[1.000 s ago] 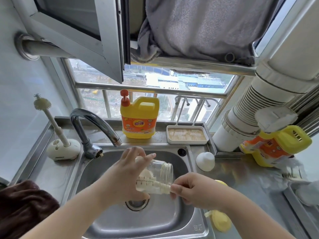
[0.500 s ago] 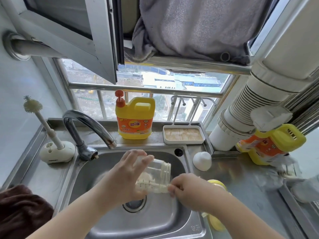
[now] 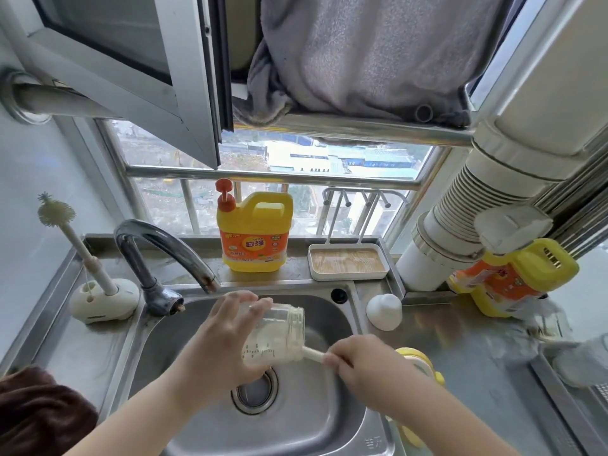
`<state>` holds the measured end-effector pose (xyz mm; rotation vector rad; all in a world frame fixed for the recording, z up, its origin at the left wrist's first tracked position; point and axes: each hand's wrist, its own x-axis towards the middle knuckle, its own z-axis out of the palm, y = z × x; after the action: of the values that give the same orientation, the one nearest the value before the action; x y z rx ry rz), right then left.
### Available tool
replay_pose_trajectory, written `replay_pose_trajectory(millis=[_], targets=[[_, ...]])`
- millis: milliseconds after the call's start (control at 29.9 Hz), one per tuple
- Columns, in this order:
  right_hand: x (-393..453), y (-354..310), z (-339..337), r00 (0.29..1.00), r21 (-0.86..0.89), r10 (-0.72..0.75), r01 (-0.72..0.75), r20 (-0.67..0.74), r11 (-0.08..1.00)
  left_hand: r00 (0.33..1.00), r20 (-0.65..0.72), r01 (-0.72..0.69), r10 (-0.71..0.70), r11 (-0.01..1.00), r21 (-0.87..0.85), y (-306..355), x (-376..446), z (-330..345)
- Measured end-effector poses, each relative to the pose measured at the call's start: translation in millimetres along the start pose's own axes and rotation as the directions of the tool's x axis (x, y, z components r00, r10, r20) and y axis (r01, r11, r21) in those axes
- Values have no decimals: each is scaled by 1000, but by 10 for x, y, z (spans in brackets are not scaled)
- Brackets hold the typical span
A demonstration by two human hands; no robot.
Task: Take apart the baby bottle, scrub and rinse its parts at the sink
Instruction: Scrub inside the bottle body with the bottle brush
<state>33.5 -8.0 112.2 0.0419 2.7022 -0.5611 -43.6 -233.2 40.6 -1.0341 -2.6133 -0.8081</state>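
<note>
My left hand (image 3: pixel 220 343) grips the clear bottle body (image 3: pixel 278 335) on its side over the steel sink (image 3: pixel 329 419), its threaded mouth turned right. My right hand (image 3: pixel 355 366) is closed on the cream handle of a bottle brush (image 3: pixel 312 353), whose head sits inside the bottle. The white bottle cap (image 3: pixel 384 311) stands on the counter right of the sink. The yellow collar part (image 3: pixel 416 358) lies at the sink's right rim, partly hidden behind my right wrist.
The faucet (image 3: pixel 164 248) arches over the sink's left back corner. A nipple brush stands in a white holder (image 3: pixel 103 299) at the left. A yellow detergent jug (image 3: pixel 255 235) and a small tray (image 3: pixel 348 266) sit on the back ledge. A brown towel (image 3: pixel 39 416) lies at the lower left.
My right hand has drawn back to the right, so more of the brush handle shows outside the bottle mouth. The bottle has stayed in my left hand over the drain.
</note>
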Motion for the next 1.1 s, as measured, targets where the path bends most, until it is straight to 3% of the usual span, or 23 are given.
replay_pose_trajectory(millis=[67, 167, 200, 234, 267, 301, 368, 434, 468, 501, 568, 668, 769, 835, 969, 1036, 1103], targets=[[-24, -8, -106, 969, 250, 44, -106, 242, 962, 1000, 10, -17, 17, 1000, -15, -7, -37, 6], [-47, 59, -223, 951, 271, 57, -144, 305, 952, 1000, 7, -14, 14, 1000, -23, -8, -44, 22], [-36, 85, -218, 978, 161, 38, -72, 203, 984, 1000, 14, -6, 6, 1000, -13, -8, -37, 28], [-13, 127, -202, 999, -69, -18, 21, 37, 997, 1000, 16, 12, -12, 1000, -20, -8, -37, 34], [16, 173, -194, 978, -326, -115, 52, -176, 944, 999, 13, 38, -37, 998, -44, -8, -42, 35], [30, 214, -175, 927, -459, -215, 54, -306, 887, 998, 3, 62, -62, 996, -69, -5, -48, 26], [-5, 168, -212, 866, -568, -329, 64, -377, 820, 996, -21, 85, -87, 993, -78, 13, -36, -14], [-22, 100, -215, 892, -517, -257, 31, -372, 856, 998, -35, 56, -58, 997, -52, 23, -5, -60], [-29, 89, -219, 936, -465, -192, 36, -294, 884, 999, -35, 31, -32, 999, -31, 19, 8, -76], [-50, 115, -203, 982, -348, -112, 53, -153, 936, 1000, -24, 4, -5, 1000, -10, 8, 9, -87], [-76, 119, -213, 990, -16, -11, 14, 139, 1000, 1000, -2, -30, 30, 999, 14, -9, -21, -108], [-90, 66, -269, 943, 317, 17, -129, 332, 940, 1000, -18, -18, 18, 1000, 11, -18, -77, -117], [-40, -36, -246, 930, 538, 29, -237, 367, 809, 999, -47, -23, 24, 999, 26, 63, -70, -68], [10, -114, -206, 940, 580, 13, -222, 341, 784, 999, -3, -44, 44, 999, -9, 173, -105, -14], [38, -130, -187, 955, 512, -4, -156, 297, 845, 997, -14, -81, 80, 984, -156, 289, -195, -46], [20, -102, -211, 956, 425, -8, -123, 292, 897, 997, -1, -81, 82, 986, -146, 227, -175, -123], [-2, -133, -222, 948, 333, -34, -78, 318, 940, 991, 134, -23, 30, 998, -55, 210, -56, -235]])
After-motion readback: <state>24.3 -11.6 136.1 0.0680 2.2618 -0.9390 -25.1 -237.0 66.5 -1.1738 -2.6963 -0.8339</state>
